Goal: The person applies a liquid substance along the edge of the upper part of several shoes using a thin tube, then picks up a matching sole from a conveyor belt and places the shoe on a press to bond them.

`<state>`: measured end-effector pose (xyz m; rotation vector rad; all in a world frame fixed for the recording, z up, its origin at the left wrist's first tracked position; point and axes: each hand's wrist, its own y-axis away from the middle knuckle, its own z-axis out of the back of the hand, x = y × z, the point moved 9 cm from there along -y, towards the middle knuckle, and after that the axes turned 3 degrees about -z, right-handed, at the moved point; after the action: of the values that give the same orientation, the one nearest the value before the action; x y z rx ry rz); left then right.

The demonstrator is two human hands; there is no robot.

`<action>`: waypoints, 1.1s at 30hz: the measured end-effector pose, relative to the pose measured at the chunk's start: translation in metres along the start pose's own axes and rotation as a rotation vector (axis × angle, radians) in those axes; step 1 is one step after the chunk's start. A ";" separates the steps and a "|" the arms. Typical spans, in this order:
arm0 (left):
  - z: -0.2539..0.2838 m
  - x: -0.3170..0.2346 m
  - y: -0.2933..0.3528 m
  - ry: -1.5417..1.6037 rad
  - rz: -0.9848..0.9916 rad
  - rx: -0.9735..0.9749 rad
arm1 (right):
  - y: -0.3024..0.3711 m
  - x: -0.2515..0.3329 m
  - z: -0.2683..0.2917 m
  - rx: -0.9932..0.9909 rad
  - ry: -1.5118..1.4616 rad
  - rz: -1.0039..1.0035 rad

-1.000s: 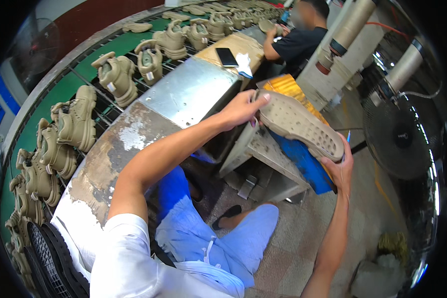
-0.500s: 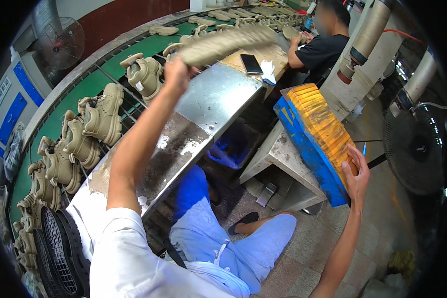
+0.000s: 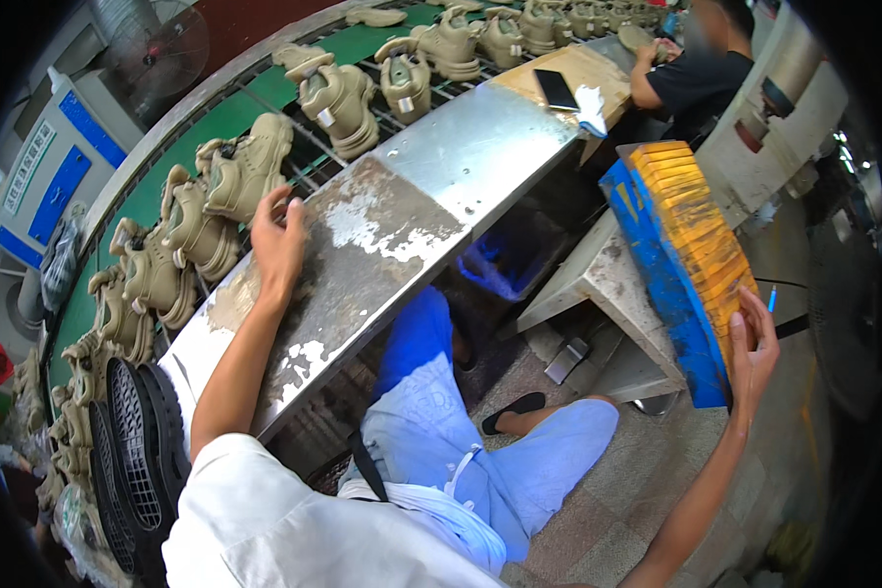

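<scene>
My left hand (image 3: 278,245) is over the worn metal bench (image 3: 372,225), its fingers apart and nothing in them. Its fingertips are close to the toe of a tan shoe (image 3: 248,169) on the green conveyor (image 3: 167,147); whether they touch it I cannot tell. My right hand (image 3: 755,343) rests at the near end of a row of stained yellow pads (image 3: 691,220), its thumb and fingers spread. The pads sit in a blue metal frame (image 3: 657,284) on a grey stand.
Tan shoes (image 3: 338,103) line the conveyor. Black soles (image 3: 132,451) stand at the lower left. A phone (image 3: 556,90) and a white cloth (image 3: 591,108) lie on the bench's far end. Beyond sits a co-worker (image 3: 706,78). A blue-lined bin (image 3: 500,265) is under the bench.
The long tan sole-shaped piece, blurred in my left hand before, is out of that hand. The hand has come back nearer along the bench. My right hand stays by the pads; the view has shifted.
</scene>
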<state>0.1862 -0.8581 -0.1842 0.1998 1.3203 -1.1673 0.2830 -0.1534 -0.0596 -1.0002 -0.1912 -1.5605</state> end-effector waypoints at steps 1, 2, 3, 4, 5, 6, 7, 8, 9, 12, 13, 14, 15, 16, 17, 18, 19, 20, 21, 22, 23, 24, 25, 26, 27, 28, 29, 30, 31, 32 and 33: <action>0.017 0.014 0.013 -0.026 0.041 -0.045 | 0.002 -0.007 0.004 -0.006 0.006 -0.002; 0.040 0.023 0.019 -0.072 0.063 -0.093 | 0.002 -0.010 0.007 -0.007 -0.003 0.005; 0.057 0.031 0.022 -0.067 0.096 -0.123 | 0.000 -0.012 0.007 -0.002 0.009 0.000; 0.069 0.039 0.024 -0.058 0.128 -0.149 | -0.002 -0.025 0.010 0.010 0.000 0.013; 0.078 0.056 0.021 -0.051 0.144 -0.169 | -0.003 -0.024 0.010 0.013 0.000 0.027; 0.085 0.072 0.015 -0.045 0.160 -0.185 | -0.003 -0.023 0.009 0.017 0.001 0.037; 0.077 0.079 0.007 0.055 0.205 -0.179 | -0.003 -0.022 0.008 0.020 0.041 0.038; 0.082 0.089 -0.008 0.084 0.116 -0.227 | -0.005 -0.019 0.003 0.028 0.014 0.050; 0.059 0.077 -0.028 0.016 0.122 -0.055 | -0.004 -0.022 0.006 0.019 0.016 0.041; 0.066 0.081 -0.051 -0.299 0.084 -0.440 | -0.008 -0.020 0.000 0.038 0.008 0.064; 0.043 0.075 -0.058 -0.285 0.060 -0.396 | -0.007 -0.022 0.008 0.024 0.040 0.060; 0.037 0.069 -0.062 -0.295 0.033 -0.360 | -0.005 -0.025 0.008 0.026 0.052 0.055; 0.023 0.070 -0.070 -0.269 0.081 -0.255 | -0.004 -0.027 0.010 0.018 0.035 0.040; 0.010 0.069 -0.083 -0.244 0.130 -0.150 | -0.005 -0.028 0.012 0.010 0.018 0.025; 0.027 0.096 -0.102 -0.281 0.134 -0.118 | -0.008 -0.025 0.003 0.033 -0.036 0.029; 0.012 0.090 -0.109 -0.197 0.114 -0.117 | -0.008 -0.028 0.006 0.020 -0.030 0.021; 0.006 0.088 -0.109 -0.268 0.130 -0.127 | -0.008 -0.031 0.008 0.009 -0.024 0.014; 0.008 0.083 -0.109 -0.349 0.143 -0.139 | -0.008 -0.036 0.007 0.001 -0.028 0.005; 0.007 0.082 -0.112 -0.350 0.201 -0.157 | -0.007 -0.031 0.011 0.009 -0.017 0.013; 0.013 0.083 -0.111 -0.245 0.251 -0.194 | -0.006 -0.027 0.013 0.020 -0.009 0.020; 0.041 0.091 -0.108 -0.165 0.298 -0.255 | -0.010 -0.026 0.000 0.051 -0.031 0.037; 0.037 0.078 -0.101 -0.054 0.352 -0.279 | -0.009 -0.023 -0.001 0.061 -0.015 0.038; 0.039 0.068 -0.083 0.090 0.400 -0.304 | -0.005 -0.018 -0.003 0.061 -0.026 0.042; 0.055 0.070 -0.070 0.182 0.454 -0.252 | 0.005 -0.007 -0.008 0.070 -0.044 0.069; 0.054 0.060 -0.052 0.201 0.396 -0.225 | 0.017 0.002 -0.011 0.063 -0.041 0.086; 0.047 0.031 -0.034 0.301 0.266 -0.138 | 0.028 0.013 -0.017 0.053 -0.041 0.102; 0.062 0.029 -0.015 0.208 0.269 -0.104 | 0.043 0.041 -0.035 0.082 -0.066 0.153; 0.059 0.001 0.013 0.181 0.164 -0.038 | 0.064 0.069 -0.056 0.111 -0.082 0.189; 0.076 0.002 0.031 0.069 0.129 -0.056 | 0.079 0.095 -0.086 0.197 -0.167 0.205; 0.067 -0.034 0.060 0.035 0.143 -0.128 | 0.093 0.111 -0.119 0.264 -0.233 0.197; 0.072 -0.033 0.083 0.001 0.149 -0.196 | 0.107 0.125 -0.157 0.337 -0.386 0.164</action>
<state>0.3005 -0.8513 -0.1740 0.1533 1.3876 -0.9066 0.3109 -0.3728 -0.1145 -1.0101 -0.6057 -1.1287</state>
